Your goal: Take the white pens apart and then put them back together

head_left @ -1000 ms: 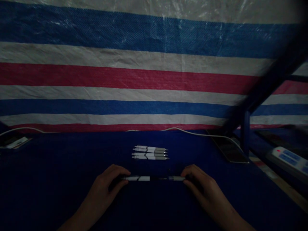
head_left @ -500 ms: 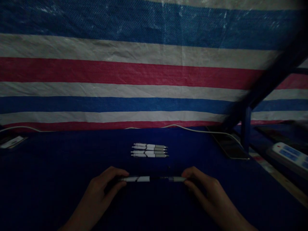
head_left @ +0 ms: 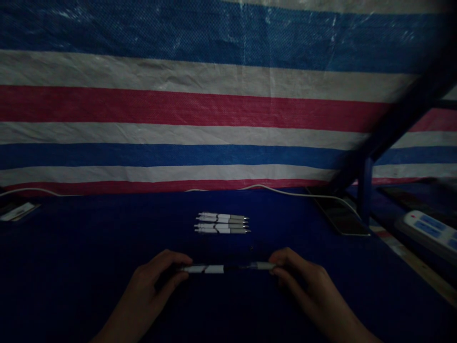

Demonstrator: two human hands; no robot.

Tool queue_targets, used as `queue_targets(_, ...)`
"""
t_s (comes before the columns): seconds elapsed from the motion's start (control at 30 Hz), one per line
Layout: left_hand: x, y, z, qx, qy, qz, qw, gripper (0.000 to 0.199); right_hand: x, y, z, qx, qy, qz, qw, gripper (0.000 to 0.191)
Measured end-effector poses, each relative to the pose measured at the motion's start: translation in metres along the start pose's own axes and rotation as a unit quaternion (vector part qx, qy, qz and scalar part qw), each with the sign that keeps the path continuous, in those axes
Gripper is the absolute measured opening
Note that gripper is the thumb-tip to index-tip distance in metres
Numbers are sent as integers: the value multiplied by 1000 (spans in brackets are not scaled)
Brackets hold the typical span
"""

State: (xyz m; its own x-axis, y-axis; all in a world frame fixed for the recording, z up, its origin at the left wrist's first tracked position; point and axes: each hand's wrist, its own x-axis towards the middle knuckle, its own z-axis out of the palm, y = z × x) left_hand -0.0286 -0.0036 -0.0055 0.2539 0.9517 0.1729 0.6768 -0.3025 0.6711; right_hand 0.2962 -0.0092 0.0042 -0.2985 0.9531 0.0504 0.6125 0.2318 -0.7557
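My left hand (head_left: 153,281) pinches the end of a white pen barrel (head_left: 210,269) between thumb and fingers. Opposite it, my right hand (head_left: 305,276) grips the grey front section (head_left: 262,265) of the pen. The two parts lie roughly in line with a gap between them, bridged by a dark, thin refill (head_left: 235,267) that is hard to make out. Beyond my hands, several white and grey pens (head_left: 222,224) lie side by side, tips to the right. A tiny dark object (head_left: 252,247), too small to name, sits near my right fingers.
A dark phone (head_left: 341,214) lies at the back right beside a blue metal frame (head_left: 364,190). A white cable (head_left: 293,194) runs along the table's rear edge. A power strip (head_left: 432,231) is at far right, and a flat packet (head_left: 19,211) at far left. Striped sheeting (head_left: 214,109) hangs behind.
My left hand and the white barrel have dipped slightly and shifted a little to the right. My right hand has barely moved, and the pens behind stay put.
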Motion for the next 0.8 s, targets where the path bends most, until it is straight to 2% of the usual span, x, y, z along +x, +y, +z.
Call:
queue_targets(0.13, -3, 6, 3, -13, -17, -12, 1000, 16, -2, -1, 5, 10, 6, -15, 1000, 13)
queue_targets(0.33, -6, 25, 8, -53, -95, -66, 992, 14, -9, 6, 17, 73, 55, -36, 995, 22)
queue_targets(0.47, -7, 32, 9, -93, -131, -103, 982, 13, -12, 10, 21, 90, 76, -38, 992, 19)
queue_targets(0.57, -10, 32, 9, -125, -129, -135, 974, 11, -13, 8, 22, 88, 69, -39, 993, 17)
queue_targets(0.7, -14, 29, 10, -153, -97, -163, 970, 10, -13, -3, 19, 25, 22, -65, 997, 12)
queue_targets(0.8, -14, 30, 11, -166, -78, -151, 972, 8, -12, -12, 17, -9, -18, -87, 996, 30)
